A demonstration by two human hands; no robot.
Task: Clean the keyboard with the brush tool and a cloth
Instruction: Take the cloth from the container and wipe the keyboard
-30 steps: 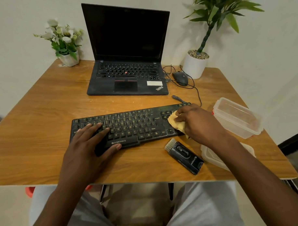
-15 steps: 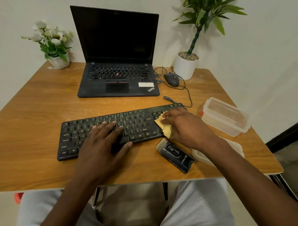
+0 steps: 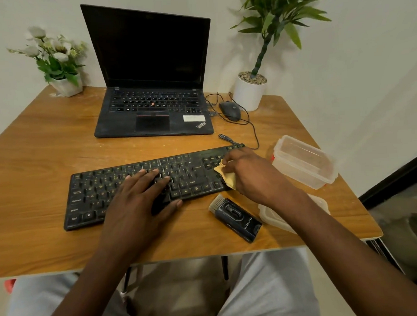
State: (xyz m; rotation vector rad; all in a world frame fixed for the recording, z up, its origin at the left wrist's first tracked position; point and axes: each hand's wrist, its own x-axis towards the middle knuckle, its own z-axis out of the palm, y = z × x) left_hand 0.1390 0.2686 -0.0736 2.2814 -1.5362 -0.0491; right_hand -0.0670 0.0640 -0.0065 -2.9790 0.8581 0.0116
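the keyboard (image 3: 93, 192) is lying flat near the table's (image 3: 37, 163) front edge, looking light and rigid, so it is wanting pinning. the left hand (image 3: 138, 203) is pressing it, fingers spread. the right hand (image 3: 253, 175) is pinching the soft cloth (image 3: 228, 178) (bunched, probably thin) on the right-end keys. the brush (image 3: 235, 216) is lying just beside.

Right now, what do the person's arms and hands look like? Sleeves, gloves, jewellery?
The left hand and right hand are both bare: no gloves, and no rings seen on the fingers. Both forearms are uncovered to the frame edge, with no sleeve, watch or wristband in view. The only clothing visible is light grey fabric over the lap.
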